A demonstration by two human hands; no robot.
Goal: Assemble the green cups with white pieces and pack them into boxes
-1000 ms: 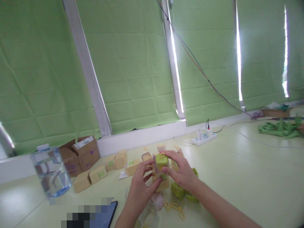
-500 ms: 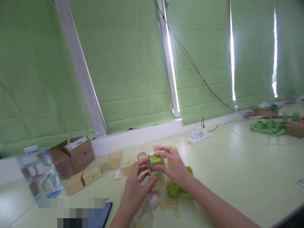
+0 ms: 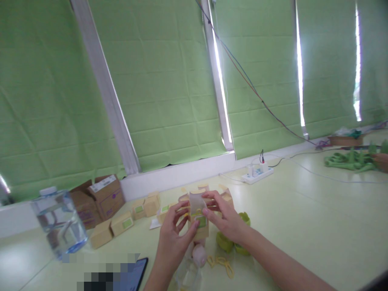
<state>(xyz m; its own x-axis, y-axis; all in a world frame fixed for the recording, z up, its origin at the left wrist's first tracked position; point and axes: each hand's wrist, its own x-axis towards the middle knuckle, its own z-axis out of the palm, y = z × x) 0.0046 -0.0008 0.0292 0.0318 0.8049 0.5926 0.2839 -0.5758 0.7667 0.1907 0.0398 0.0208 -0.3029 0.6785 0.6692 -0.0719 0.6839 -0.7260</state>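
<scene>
My left hand [image 3: 173, 238] grips the left side of a small tan box [image 3: 201, 232] with a green window on its front; its thumb presses on the front. On the other side my right hand [image 3: 227, 220] holds the box near its top, with the thumb at the opening. The top flap [image 3: 197, 202] stands up. A green thing shows low behind the window, mostly hidden. Beside my right wrist lie green plastic pieces [image 3: 224, 242]. Yellow loops [image 3: 224, 264] lie in front of them. Below the box is a pale pink round object [image 3: 199, 255].
Several tan boxes [image 3: 121, 224] stand to the left, with a brown carton [image 3: 106, 198] behind. A large water bottle [image 3: 59, 222] and a phone [image 3: 141, 268] are at left. A power strip [image 3: 257, 176] sits by the wall. At far right another person's hand [image 3: 381, 161] touches green items [image 3: 348, 161].
The green piece with a yellow loop, held at the box's top before, has gone down into the box. The flap now stands plainly up between my hands. The view has shifted slightly.
</scene>
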